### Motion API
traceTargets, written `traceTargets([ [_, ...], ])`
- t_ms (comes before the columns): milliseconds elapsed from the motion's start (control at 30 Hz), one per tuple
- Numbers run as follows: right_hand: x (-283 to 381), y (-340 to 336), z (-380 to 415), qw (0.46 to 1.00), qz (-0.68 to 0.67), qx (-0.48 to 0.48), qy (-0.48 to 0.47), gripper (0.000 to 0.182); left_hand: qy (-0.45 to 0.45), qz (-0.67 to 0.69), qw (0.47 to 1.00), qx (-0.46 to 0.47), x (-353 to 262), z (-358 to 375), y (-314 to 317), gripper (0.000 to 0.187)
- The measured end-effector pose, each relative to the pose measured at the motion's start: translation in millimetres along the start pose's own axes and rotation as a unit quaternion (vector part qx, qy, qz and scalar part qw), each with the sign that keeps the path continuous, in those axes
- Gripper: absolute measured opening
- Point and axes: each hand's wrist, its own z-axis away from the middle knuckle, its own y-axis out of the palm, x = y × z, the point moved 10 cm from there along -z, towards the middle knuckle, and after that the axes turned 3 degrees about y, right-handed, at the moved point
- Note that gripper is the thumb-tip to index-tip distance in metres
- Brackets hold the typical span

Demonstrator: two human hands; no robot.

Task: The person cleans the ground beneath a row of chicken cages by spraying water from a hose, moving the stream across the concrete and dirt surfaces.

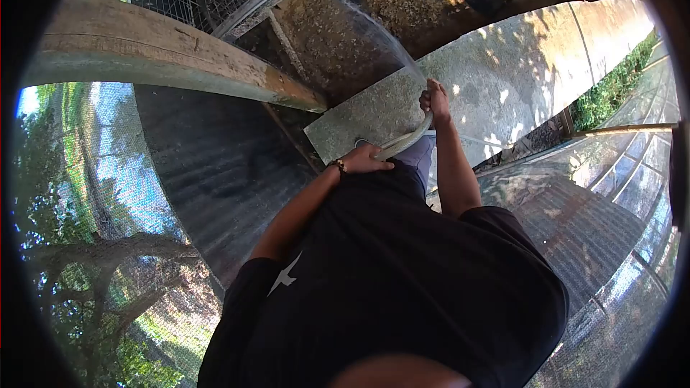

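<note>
Pale hose [407, 141] bowed over the slab [496, 79], its long axis running from near left to far right. The left hand [365, 159] held its near part; the right hand [435, 100], nearer the water [388, 42], wrapped round its far end, which pointed far left, spraying onto dirt [316, 32].

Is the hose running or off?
Running: a stream of water shoots from the hose at the right hand and sprays toward the brown ground beyond the pale slab.
</note>
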Motion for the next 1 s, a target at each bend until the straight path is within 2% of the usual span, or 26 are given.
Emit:
traceTargets([
  [133,0,-8,-5,1.000,-0.016,0.009,-0.007,0.019,-0.003,-0.007,1.000,-0.002,-14,7,-7,0.065],
  [267,3,-7,2,1.000,-0.020,-0.011,-0.009,0.009,0.007,-0.007,1.000,-0.002,-13,6,-6,0.064],
  [367,5,-6,4,1.000,-0.018,-0.016,-0.005,0.008,-0.046,-0.007,0.990,0.130,-18,7,4,0.102],
  [567,12,-6,7,0.999,-0.016,0.000,-0.032,0.014,-0.007,0.001,0.999,0.050,-16,5,-2,0.100],
  [667,13,-7,6,0.999,-0.012,0.002,-0.033,0.013,-0.006,0.007,0.999,0.046,-20,7,-3,0.102],
  [767,7,-10,1,1.000,-0.002,-0.001,-0.014,0.011,-0.023,0.020,0.995,0.093,-5,-2,9,0.104],
  [867,2,-10,1,1.000,0.008,-0.009,-0.001,0.011,-0.018,0.014,0.997,0.075,-4,-3,8,0.105],
  [967,-3,-13,-1,1.000,0.000,-0.010,0.016,0.010,0.023,-0.004,1.000,-0.007,-2,-3,1,0.055],
  [1000,-6,-14,-2,1.000,-0.002,-0.013,0.020,0.010,0.021,-0.006,1.000,-0.008,-5,0,-1,0.056],
])
